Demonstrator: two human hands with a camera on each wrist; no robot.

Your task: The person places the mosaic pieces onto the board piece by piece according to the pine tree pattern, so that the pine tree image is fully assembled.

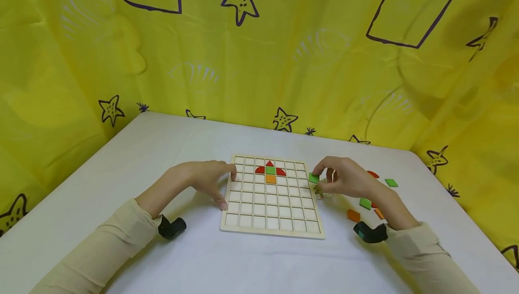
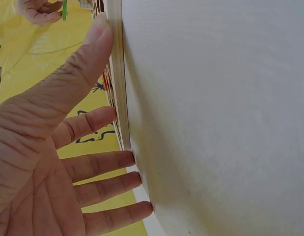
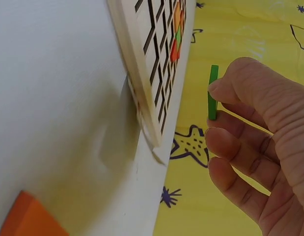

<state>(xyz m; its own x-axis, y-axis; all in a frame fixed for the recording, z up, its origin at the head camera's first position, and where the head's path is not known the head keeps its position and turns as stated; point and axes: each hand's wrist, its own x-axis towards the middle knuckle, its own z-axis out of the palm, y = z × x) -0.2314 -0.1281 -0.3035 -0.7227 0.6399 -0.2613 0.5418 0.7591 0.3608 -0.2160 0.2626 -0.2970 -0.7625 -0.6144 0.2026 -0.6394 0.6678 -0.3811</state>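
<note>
A wooden grid board (image 1: 272,231) lies on the white table. Near its top sit a red triangle (image 1: 269,163), a green square (image 1: 270,170), red rounded pieces (image 1: 280,172) on either side and an orange square (image 1: 270,179). My left hand (image 1: 208,179) touches the board's left edge with thumb and fingertips, its fingers fairly straight in the left wrist view. Just off the right edge, my right hand (image 1: 344,176) pinches a green square tile (image 3: 213,93) between thumb and finger, held above the table. Below that hand lies a small patterned card (image 1: 324,191), partly covered.
Loose tiles lie right of the board, around the right forearm: an orange one (image 1: 353,215), green ones (image 1: 391,182) and red ones (image 1: 373,174). A yellow patterned curtain (image 1: 259,59) hangs behind the white table (image 1: 194,258). Each wrist wears a black device (image 1: 172,228).
</note>
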